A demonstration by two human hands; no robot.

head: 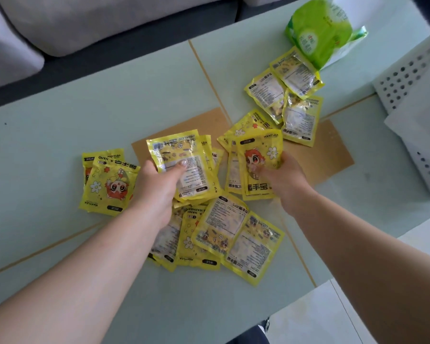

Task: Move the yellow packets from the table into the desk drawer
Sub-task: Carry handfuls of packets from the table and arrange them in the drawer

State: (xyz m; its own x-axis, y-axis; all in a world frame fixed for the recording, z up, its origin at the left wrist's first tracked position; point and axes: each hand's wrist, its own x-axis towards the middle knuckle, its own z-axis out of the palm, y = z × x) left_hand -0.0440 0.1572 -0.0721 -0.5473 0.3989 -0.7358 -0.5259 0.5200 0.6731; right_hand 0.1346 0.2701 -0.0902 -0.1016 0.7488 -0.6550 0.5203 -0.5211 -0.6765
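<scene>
Green bag (pixel 319 28), white perforated panel (pixel 407 78) nr yellow packets (pixel 236 232).

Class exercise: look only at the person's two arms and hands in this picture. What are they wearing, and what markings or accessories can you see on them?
Both forearms are bare as far as the frame shows: no sleeves in view. The left hand and the right hand wear no gloves, and no rings, watch, bracelets or markings are visible. One fingernail on the left hand looks pale and glossy.

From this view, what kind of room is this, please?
Probably a living room at home. A grey sofa stands just behind a low pale-green table, which looks like a coffee table, and the floor beside it is light tile. Both hands hold yellow packets over the table.
</scene>
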